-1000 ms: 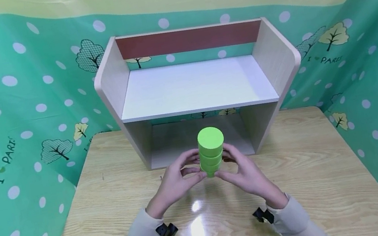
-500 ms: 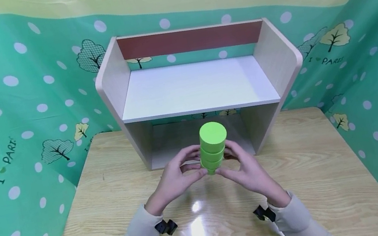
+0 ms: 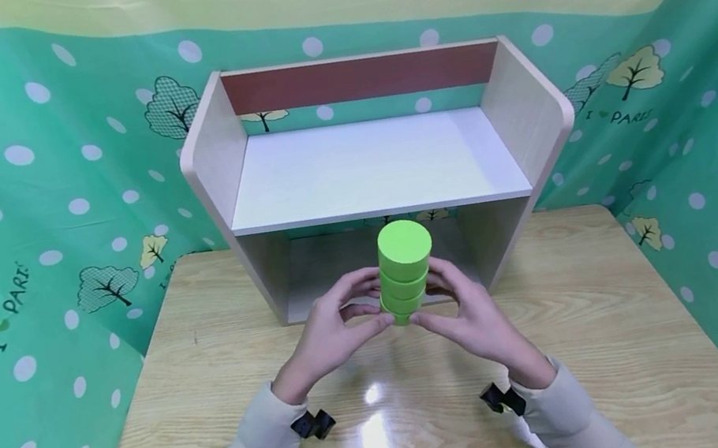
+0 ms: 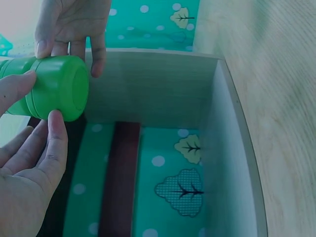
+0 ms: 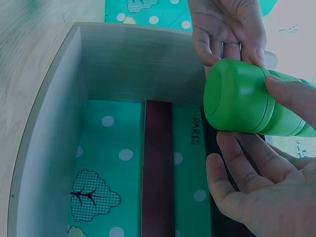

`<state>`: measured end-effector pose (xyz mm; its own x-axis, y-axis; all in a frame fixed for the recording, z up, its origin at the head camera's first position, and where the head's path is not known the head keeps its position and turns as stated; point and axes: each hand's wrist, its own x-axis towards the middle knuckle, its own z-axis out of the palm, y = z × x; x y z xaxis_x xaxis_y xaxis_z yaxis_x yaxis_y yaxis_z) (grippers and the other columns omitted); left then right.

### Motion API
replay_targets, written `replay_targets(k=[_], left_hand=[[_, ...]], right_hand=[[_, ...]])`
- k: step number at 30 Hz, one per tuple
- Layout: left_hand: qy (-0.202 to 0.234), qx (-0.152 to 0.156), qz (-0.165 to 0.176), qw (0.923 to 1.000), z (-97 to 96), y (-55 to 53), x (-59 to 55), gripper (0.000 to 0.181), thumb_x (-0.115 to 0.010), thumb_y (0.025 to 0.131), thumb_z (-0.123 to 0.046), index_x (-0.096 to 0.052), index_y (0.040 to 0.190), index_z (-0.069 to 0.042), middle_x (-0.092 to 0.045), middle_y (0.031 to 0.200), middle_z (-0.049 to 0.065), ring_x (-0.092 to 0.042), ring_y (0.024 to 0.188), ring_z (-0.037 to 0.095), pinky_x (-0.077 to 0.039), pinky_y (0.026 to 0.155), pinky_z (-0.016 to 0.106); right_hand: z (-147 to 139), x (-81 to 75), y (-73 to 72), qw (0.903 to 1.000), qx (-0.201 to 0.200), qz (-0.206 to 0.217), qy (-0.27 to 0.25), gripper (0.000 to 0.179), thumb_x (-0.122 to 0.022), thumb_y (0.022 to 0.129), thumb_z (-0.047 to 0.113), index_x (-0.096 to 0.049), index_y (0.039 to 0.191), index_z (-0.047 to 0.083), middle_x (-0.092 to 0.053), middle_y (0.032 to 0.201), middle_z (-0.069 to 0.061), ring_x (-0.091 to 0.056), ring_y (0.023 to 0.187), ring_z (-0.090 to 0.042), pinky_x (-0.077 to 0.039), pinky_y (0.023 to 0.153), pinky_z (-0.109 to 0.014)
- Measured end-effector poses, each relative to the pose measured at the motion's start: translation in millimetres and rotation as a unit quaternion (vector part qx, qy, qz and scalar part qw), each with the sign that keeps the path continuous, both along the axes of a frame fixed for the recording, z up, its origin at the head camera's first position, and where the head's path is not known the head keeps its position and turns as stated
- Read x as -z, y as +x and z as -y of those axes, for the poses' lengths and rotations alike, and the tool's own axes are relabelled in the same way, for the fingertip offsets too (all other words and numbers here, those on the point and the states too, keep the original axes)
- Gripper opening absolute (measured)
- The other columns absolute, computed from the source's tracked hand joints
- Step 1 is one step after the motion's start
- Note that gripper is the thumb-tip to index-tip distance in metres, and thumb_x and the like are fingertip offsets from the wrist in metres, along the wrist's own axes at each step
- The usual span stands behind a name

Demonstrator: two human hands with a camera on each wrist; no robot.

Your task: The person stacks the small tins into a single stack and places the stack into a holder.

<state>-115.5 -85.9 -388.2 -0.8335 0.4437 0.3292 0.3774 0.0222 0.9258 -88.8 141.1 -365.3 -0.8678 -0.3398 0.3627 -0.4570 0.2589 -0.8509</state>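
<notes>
A bright green, ridged cylinder that looks like a bottle (image 3: pixel 404 264) is held upright, its flat round end uppermost, in front of the shelf unit's lower opening in the head view. From the left, my left hand (image 3: pixel 335 334) pinches it between thumb and fingertips near its lower part. My right hand (image 3: pixel 474 316) grips it the same way from the right. In the left wrist view, the bottle (image 4: pixel 59 89) shows a smooth rounded base with grooves further along. The right wrist view has the bottle (image 5: pixel 242 98) between both hands; its far end is cut off there.
A whitish shelf unit (image 3: pixel 373 165) with tall side panels and a dark red back strip (image 3: pixel 362 78) stands at the back of the wooden table (image 3: pixel 589 343). Green dotted curtain fabric (image 3: pixel 31 202) with tree prints hangs behind and at both sides.
Both hands have shifted the bottle slightly upward and a little to the right in the head view. The grip looks the same throughout, and the shelf unit stays put.
</notes>
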Motion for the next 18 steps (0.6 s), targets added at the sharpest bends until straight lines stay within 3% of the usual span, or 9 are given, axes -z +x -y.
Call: replay_targets(k=[7,13,18], left_hand=[[-0.005,-0.003,-0.013,0.9999,0.5,-0.4,-6.5,0.061,-0.077,0.084,0.006,-0.051,0.139,0.0,-0.063,0.125,0.014,-0.063,0.111,0.026,-0.06,0.091,0.041],[-0.008,-0.005,-0.027,0.9996,0.6,-2.0,-12.7,0.061,-0.077,0.085,0.005,-0.05,0.14,-0.001,-0.063,0.125,0.014,-0.064,0.11,0.026,-0.06,0.091,0.04],[-0.009,-0.005,-0.027,0.9996,1.5,-10.5,-5.3,0.064,-0.078,0.083,0.006,-0.051,0.141,-0.004,-0.063,0.126,0.011,-0.064,0.11,0.024,-0.06,0.09,0.038]], right_hand=[[-0.7,-5.1,-1.2,0.9999,-0.005,-0.013,0.002,0.071,-0.076,0.08,-0.014,-0.042,0.142,-0.006,-0.063,0.129,-0.018,-0.062,0.113,-0.031,-0.055,0.096,-0.046],[-0.8,-10.2,-2.7,0.9996,-0.001,-0.03,0.004,0.071,-0.076,0.08,-0.014,-0.043,0.142,-0.006,-0.064,0.128,-0.019,-0.062,0.113,-0.033,-0.054,0.096,-0.053],[-5.6,1.9,-11.8,0.9995,0.0,-0.031,0.003,0.075,-0.078,0.08,-0.011,-0.042,0.145,0.002,-0.064,0.131,-0.012,-0.062,0.116,-0.03,-0.052,0.099,-0.054]])
